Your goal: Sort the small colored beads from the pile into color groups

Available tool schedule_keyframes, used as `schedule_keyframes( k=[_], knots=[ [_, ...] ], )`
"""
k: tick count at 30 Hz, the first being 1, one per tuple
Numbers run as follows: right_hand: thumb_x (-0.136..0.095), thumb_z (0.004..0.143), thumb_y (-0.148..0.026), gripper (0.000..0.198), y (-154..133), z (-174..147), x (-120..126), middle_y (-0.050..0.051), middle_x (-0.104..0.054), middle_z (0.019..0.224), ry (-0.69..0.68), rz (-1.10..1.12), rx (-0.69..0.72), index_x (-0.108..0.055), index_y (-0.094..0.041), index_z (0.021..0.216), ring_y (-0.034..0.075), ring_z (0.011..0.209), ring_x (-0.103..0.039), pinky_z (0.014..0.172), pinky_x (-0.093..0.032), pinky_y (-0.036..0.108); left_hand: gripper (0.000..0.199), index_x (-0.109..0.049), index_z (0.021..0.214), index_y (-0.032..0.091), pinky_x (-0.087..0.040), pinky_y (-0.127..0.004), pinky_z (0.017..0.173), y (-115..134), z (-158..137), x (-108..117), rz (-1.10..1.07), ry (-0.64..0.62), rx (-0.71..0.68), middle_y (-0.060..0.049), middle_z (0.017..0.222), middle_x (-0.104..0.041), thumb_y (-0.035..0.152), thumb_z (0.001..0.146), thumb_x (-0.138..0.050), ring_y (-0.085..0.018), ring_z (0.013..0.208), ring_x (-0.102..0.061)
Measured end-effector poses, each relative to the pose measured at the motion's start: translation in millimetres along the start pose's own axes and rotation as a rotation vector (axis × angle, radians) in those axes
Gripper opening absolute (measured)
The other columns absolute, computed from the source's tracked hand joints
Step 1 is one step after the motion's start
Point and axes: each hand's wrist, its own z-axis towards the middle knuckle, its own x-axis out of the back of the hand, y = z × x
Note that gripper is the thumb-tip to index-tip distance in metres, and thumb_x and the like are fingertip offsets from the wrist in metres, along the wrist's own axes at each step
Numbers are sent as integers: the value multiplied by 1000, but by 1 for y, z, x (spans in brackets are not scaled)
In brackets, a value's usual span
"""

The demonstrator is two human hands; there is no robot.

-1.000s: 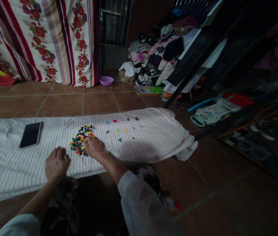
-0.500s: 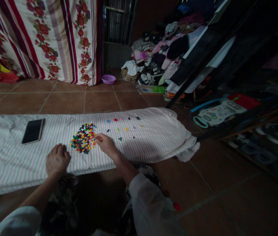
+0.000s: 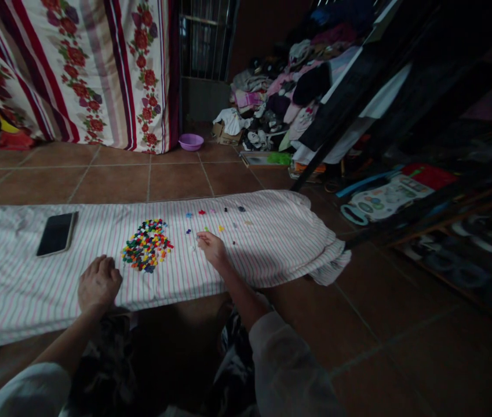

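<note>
My right hand (image 3: 211,248) is over the striped cloth, right of the pile, with thumb and fingertips pinched together. Whatever they hold is too small to make out. Just left of the fingertips lie small white pieces (image 3: 192,249). The heap of small multicoloured plastic pieces (image 3: 148,244) sits between my two hands. My left hand (image 3: 99,282) rests palm down on the cloth near its front edge, fingers loosely bent and holding nothing. Beyond my right hand, small groups sorted by colour are spread out, among them a red one (image 3: 202,212) and a yellow one (image 3: 221,229).
A striped cloth (image 3: 272,249) covers the long table. A phone (image 3: 57,234) lies on it at the left. Behind, on the tiled floor, are a purple basin (image 3: 190,142) and a heap of clothes (image 3: 284,92). A baby walker-like toy (image 3: 393,194) stands at the right.
My right hand has moved right, from the pile's edge to the cloth near the sorted groups. White pieces now show on the cloth beside it. My left hand stays in place.
</note>
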Motion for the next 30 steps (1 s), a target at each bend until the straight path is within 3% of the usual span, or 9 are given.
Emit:
schedule_keyframes(
  k=[8,16,20,30],
  knots=[
    [-48,82,-21,27,20,10,56,3,-73,99,208,-251,21,-69,-21,100,15,89,-67,86,-51,28,31,-60,108,12,-46,-48,98,0,0,0,-6,30,-17,-18,124,-61,23,85,-44,-31,116,-57],
    [-46,80,-16,30,48,25,105,8,-72,92,398,-606,-31,-71,-17,98,18,86,-65,81,-48,26,34,-59,108,13,-46,-46,98,-4,-1,-4,21,30,-51,-18,123,-60,26,85,-39,-31,116,-56],
    [-45,77,-13,29,61,36,112,8,-71,87,438,-675,-33,-68,-15,95,18,83,-64,78,-47,25,33,-59,108,14,-45,-45,99,-6,0,-6,18,13,-58,-16,123,-60,26,85,-38,-30,117,-56],
    [-47,83,-9,14,68,56,103,7,-64,82,392,-825,11,-59,-17,81,15,79,-59,73,-42,22,34,-60,109,13,-47,-46,98,-5,0,-7,40,30,-30,-17,125,-61,25,85,-38,-31,116,-57]
  ],
)
